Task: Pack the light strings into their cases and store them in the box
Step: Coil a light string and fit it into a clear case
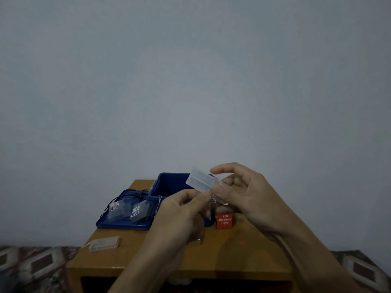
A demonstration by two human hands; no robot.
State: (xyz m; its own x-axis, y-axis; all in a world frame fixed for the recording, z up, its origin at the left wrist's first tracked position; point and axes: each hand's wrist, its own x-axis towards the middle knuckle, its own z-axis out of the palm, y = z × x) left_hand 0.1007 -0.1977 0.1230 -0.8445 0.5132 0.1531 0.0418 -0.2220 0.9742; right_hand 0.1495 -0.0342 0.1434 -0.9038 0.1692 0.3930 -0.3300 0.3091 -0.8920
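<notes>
My right hand (239, 193) holds a small clear plastic case (200, 180) above the open blue box (169, 183), fingers curled round it. My left hand (182, 210) pinches the thin light string (212, 198) that hangs just below the case. Two more clear cases (127, 209) with dark wire lie on the blue lid (124, 224) left of the box. Another clear case (104, 243) lies on the wooden table (243, 250) near its left edge.
A red "LED Decorative Lights" carton (224, 220) stands on the table right of the box, below my right hand. The small table stands against a plain grey wall, with patterned floor covering (38, 265) on both sides.
</notes>
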